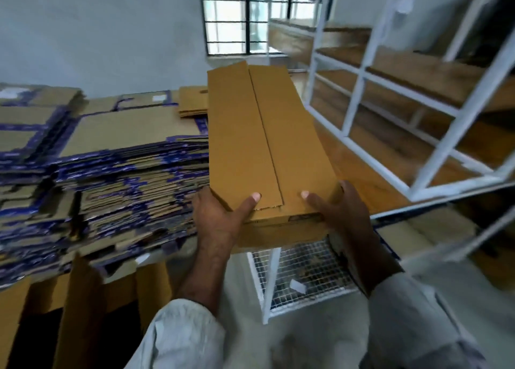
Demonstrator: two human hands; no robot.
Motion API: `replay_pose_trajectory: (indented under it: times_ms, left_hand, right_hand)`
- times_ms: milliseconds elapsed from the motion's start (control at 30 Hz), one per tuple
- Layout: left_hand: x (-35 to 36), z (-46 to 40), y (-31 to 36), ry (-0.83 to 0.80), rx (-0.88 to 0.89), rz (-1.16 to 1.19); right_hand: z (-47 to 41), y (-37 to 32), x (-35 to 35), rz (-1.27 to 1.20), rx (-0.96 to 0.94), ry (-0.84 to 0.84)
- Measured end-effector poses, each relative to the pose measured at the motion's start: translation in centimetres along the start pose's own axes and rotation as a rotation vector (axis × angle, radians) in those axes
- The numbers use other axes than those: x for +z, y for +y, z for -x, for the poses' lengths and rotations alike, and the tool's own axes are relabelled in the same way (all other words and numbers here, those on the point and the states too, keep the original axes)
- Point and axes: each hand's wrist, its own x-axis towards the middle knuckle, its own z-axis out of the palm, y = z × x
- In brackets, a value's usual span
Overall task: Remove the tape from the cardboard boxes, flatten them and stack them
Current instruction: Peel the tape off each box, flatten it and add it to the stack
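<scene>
Brown cardboard fills the head view: a long, narrow box point(264, 146) is held out in front of the person, its top flaps closed and meeting along a seam that runs away from the camera. The left hand point(220, 221) grips the near left corner, thumb pressed flat on the top flap and fingers curled out of sight underneath. The right hand point(342, 210) grips the near right corner the same way, thumb on top. Just left of the box, a tall stack point(111, 173) of flattened boxes with blue printed edges rests on a bench point(150, 279). A smaller pile point(193, 101) of plain flat boxes lies behind it. On the right stands a white metal rack point(359, 90) with wooden shelves, and a wire-mesh cage point(301, 276) sits below the box.
</scene>
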Motion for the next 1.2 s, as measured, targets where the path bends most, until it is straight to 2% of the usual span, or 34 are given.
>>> replay_pose_trajectory:
  times_ms: [133,400,600,767,933,1100,1200]
  left_hand:
    - [3.3,-0.8,2.4,-0.066,-0.019,-0.045]
    - [13.1,-0.8,7.1,-0.029,-0.02,-0.071]
    - [21.7,0.4,10.5,0.013,-0.112,-0.02]
    - [24.2,0.4,10.5,-0.006,-0.189,0.084]
    - [25.2,-0.6,10.0,0.019,-0.167,-0.048]
    - [26.4,-2.0,10.0,0.033,0.085,-0.437]
    - [26.7,-2.9,9.8,-0.027,0.085,-0.532]
  right_hand:
    - [-2.3,0.7,-3.4,0.004,-0.006,0.011]
    - [-10.7,4.9,-9.7,-0.219,0.044,-0.111]
    - [-18.5,8.8,-15.0,-0.215,0.036,-0.194]
    - [-21.4,11.2,-15.1,-0.173,0.049,-0.28]
    - [-22.8,12.4,-13.8,-0.073,-0.075,-0.319]
    - [-24.9,11.8,-12.3,0.068,-0.147,-0.361]
    - [-26.1,11.6,-11.4,0.097,-0.139,-0.37]
